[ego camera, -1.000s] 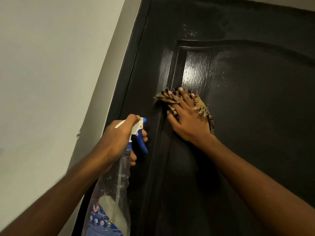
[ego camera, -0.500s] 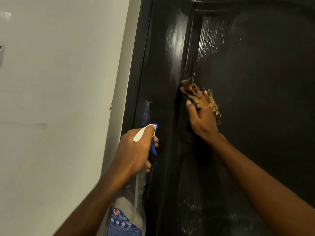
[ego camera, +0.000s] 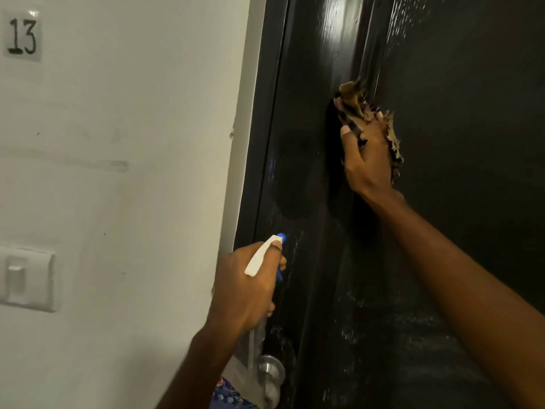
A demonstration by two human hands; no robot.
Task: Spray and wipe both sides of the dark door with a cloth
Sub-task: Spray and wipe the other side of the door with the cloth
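Note:
The dark glossy door [ego camera: 457, 143] fills the right half of the view, with wet streaks low on its panel. My right hand [ego camera: 367, 160] presses a frayed brown cloth [ego camera: 352, 97] against the raised moulding at the panel's left edge. My left hand [ego camera: 246, 287] grips a clear spray bottle [ego camera: 262, 258] with a white and blue head, its nozzle close to the door's left stile. The bottle's body is mostly hidden behind my hand and wrist.
A round silver door knob [ego camera: 271, 371] sits low on the door's left edge, just below the bottle. The dark door frame [ego camera: 259, 143] meets a white wall [ego camera: 132, 172] carrying a light switch [ego camera: 26, 278] and a label reading 13 [ego camera: 22, 36].
My view has dropped down the door, bringing the knob, switch and label into sight. My right hand slid the cloth down along the panel's left moulding. The left hand kept the bottle by the stile.

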